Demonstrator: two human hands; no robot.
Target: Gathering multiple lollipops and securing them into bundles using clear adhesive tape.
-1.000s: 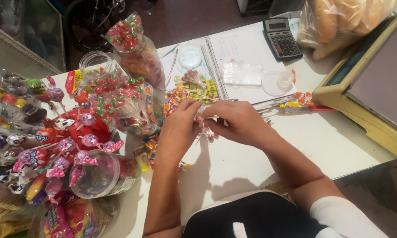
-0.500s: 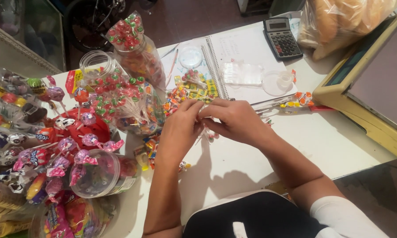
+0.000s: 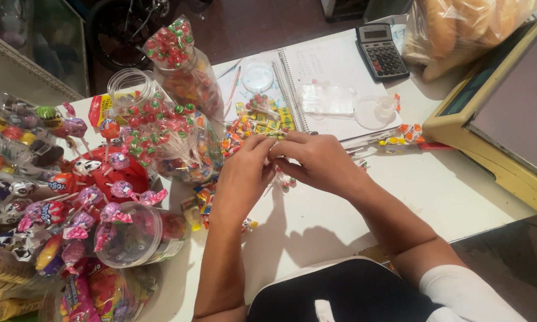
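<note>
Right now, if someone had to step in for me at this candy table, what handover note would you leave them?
Left hand and right hand: fingertips pressed together over the white table, pinching something small; what exactly is hidden by the fingers.
Loose wrapped candies lie just beyond the hands; a few more sit by the left wrist.
A bundle of small red-and-green lollipops stands to the left, beside an open plastic jar lying on its side.
Spiral notebook and calculator are further back.
Done: cannot tell. Left: the loose candies are not yet gathered.
</note>
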